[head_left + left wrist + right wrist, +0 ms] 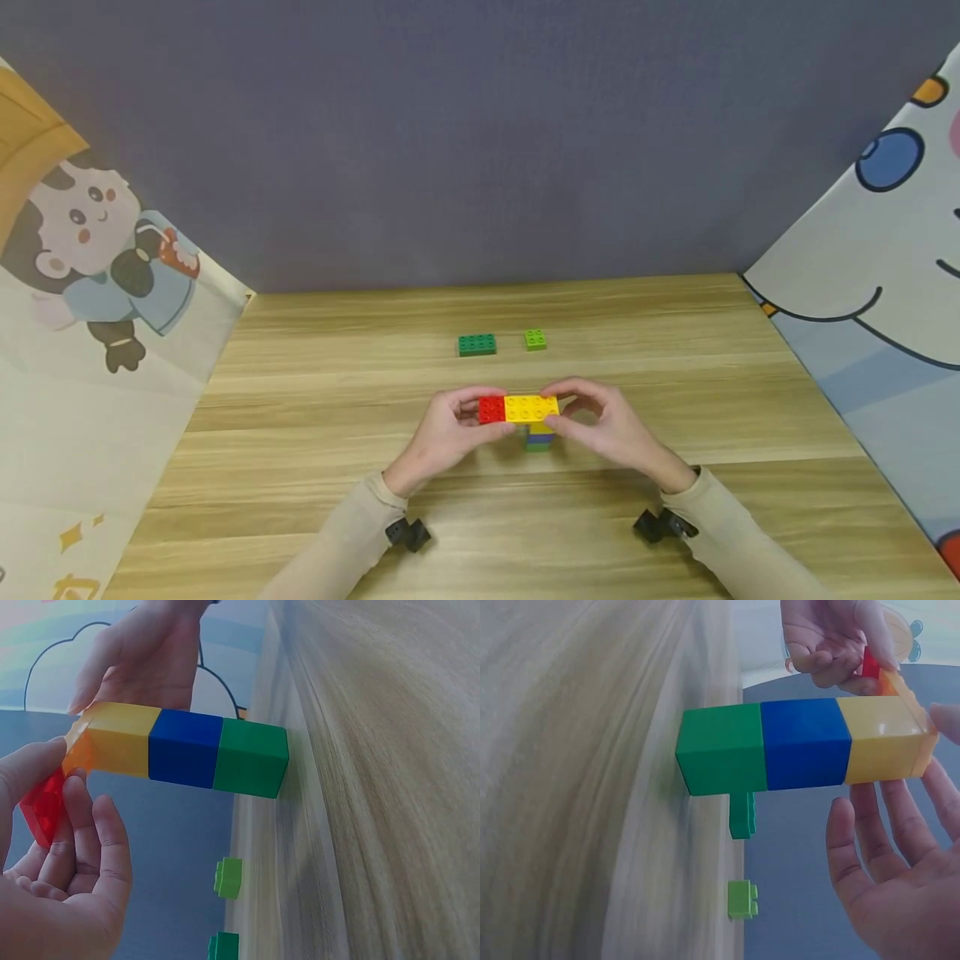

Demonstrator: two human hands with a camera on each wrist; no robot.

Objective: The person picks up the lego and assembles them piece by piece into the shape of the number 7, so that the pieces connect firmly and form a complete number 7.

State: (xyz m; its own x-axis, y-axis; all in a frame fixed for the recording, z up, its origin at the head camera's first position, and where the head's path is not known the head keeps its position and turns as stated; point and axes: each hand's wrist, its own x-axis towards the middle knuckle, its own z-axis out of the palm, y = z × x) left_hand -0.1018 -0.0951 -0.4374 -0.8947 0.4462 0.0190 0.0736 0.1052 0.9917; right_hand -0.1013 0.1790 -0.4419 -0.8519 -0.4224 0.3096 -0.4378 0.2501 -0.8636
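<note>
A tower of green, blue and yellow blocks stands upright on the table. A flat yellow brick lies across its top and juts out leftward. At that jutting end sits a red brick; whether the two are joined I cannot tell. My left hand pinches the red brick between thumb and fingers, the thumb tip near where it meets the yellow one. With thumb and forefinger my right hand pinches the right end of the flat yellow brick, its other fingers beside the tower in the right wrist view.
Behind the hands lie a dark green brick and a smaller lime green brick on the wooden table. A grey-blue panel rises at the back, with printed panels on either side.
</note>
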